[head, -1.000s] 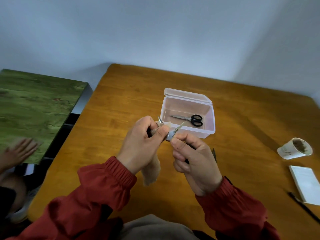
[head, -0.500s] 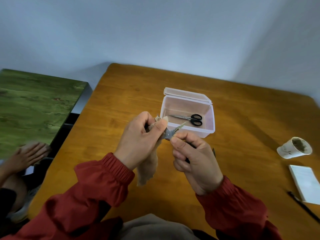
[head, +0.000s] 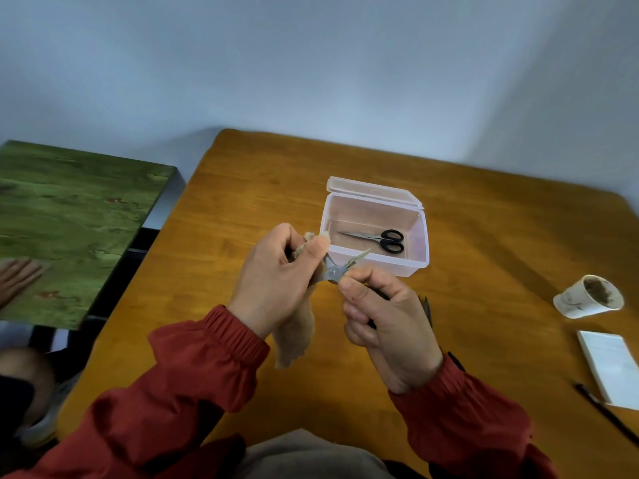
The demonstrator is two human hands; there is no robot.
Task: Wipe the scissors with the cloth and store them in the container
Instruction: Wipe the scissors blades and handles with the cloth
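Near the container (head: 408,267), your left hand (head: 276,281) slid the pinched cloth (head: 295,337) to the tip of the scissors (head: 337,271); your right hand (head: 387,326) gripped their handles. Storing remained.

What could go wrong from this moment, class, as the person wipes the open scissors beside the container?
1. The held scissors are spread open. The left hand pinches the cloth over one blade, so a slip might cut a finger.
2. The bare blade points at the container close behind, so a jerk could knock it.
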